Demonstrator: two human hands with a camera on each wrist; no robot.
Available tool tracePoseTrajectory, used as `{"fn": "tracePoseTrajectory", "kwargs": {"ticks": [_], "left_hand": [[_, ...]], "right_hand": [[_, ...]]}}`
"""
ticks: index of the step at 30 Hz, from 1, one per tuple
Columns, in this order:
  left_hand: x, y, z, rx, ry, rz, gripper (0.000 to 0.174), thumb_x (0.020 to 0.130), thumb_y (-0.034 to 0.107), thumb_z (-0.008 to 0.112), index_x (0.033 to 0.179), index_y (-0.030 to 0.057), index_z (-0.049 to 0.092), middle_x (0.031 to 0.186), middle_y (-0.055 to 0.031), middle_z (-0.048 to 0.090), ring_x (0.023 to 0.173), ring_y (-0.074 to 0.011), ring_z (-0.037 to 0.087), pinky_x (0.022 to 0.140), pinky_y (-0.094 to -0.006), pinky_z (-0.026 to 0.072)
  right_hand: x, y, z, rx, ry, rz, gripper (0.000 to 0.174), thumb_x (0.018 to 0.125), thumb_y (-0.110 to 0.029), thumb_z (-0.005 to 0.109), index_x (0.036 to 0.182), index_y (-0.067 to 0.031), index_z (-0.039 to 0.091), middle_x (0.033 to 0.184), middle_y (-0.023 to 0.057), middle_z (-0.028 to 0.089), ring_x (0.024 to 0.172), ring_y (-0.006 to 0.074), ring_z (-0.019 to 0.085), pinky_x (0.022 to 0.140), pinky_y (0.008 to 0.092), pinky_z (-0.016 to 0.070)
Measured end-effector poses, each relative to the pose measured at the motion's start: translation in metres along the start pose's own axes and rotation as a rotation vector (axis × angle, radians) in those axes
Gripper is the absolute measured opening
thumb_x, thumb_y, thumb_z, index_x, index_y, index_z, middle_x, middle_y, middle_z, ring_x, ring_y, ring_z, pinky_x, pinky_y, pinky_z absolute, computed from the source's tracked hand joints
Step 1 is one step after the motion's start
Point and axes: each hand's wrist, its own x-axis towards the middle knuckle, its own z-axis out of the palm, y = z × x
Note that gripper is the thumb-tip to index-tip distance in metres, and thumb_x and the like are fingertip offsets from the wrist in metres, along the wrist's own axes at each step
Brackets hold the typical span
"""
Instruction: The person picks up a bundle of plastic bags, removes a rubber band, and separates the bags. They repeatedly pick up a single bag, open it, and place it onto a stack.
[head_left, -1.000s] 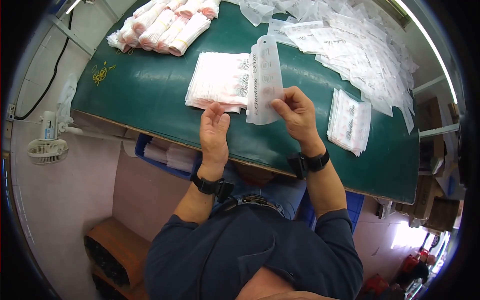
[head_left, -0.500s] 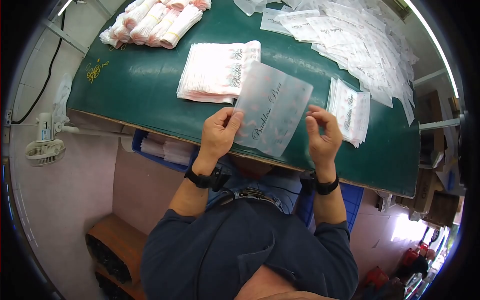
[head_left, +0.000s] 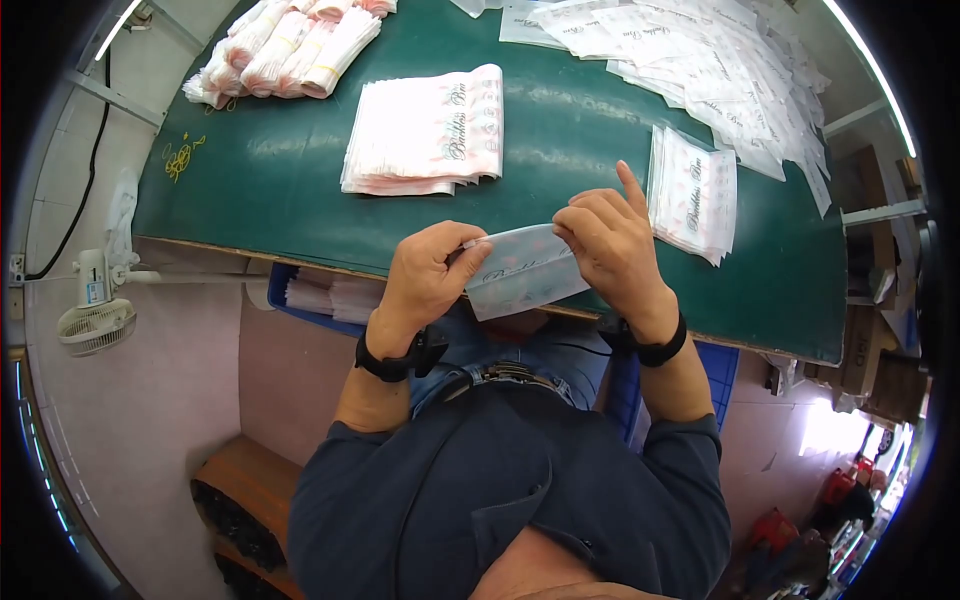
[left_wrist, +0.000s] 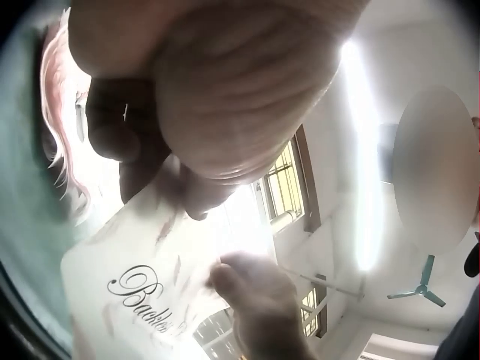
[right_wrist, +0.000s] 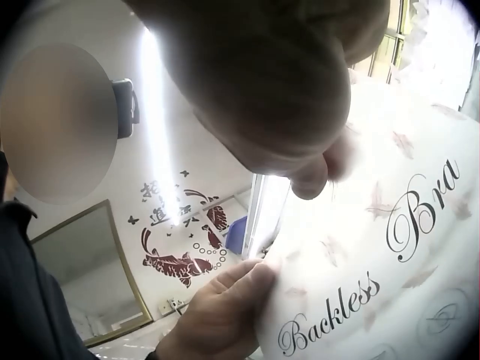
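Note:
A translucent printed bag (head_left: 525, 275) is held up between both hands at the table's near edge. The left hand (head_left: 425, 275) pinches its left end between thumb and fingers. At its other upper end, the right hand (head_left: 615, 250) pinches the edge, its index finger raised. Black lettering and pale pink marks cover the bag (right_wrist: 409, 247) in the right wrist view. Behind the hands, a thick stack of like bags (head_left: 420, 130) lies flat; a smaller stack (head_left: 693, 195) sits to the right.
The green table (head_left: 560, 120) carries banded rolls of bags (head_left: 290, 50) at the far left, yellow rubber bands (head_left: 178, 160) near its left edge and a loose heap of bags (head_left: 700, 75) at the far right. A blue bin (head_left: 325, 300) stands below the front edge.
The bag came away from the thick stack toward the body and now tilts lower. The left hand took hold of it; the right hand let go, then gripped its edge again.

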Motion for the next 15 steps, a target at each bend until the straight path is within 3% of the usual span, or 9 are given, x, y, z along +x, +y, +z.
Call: {"fn": "tracePoseTrajectory", "kwargs": {"ticks": [8,15], "left_hand": [[0.002,0.000,0.010,0.031,0.027,0.071,0.015,0.102,0.013,0.075,0.106,-0.0016,0.074,0.085,-0.0090,0.071,0.072,-0.0138,0.065,0.065,-0.0291,0.0525],[0.003,0.008,0.018,0.093,0.018,0.155,0.012,0.100,0.010,0.075,0.106,-0.0006,0.074,0.089,-0.0146,0.072,0.073,-0.0242,0.068,0.066,-0.0341,0.0538]], "right_hand": [[0.001,-0.024,0.010,-0.027,0.116,0.006,0.023,0.083,-0.005,0.083,0.103,-0.0099,0.072,0.104,0.0044,0.072,0.109,0.0252,0.072,0.125,0.0592,0.0355],[-0.006,-0.036,0.028,0.080,0.088,-0.077,0.023,0.085,-0.004,0.083,0.104,-0.0101,0.072,0.113,0.0046,0.073,0.117,0.0259,0.071,0.125,0.0584,0.0369]]}}
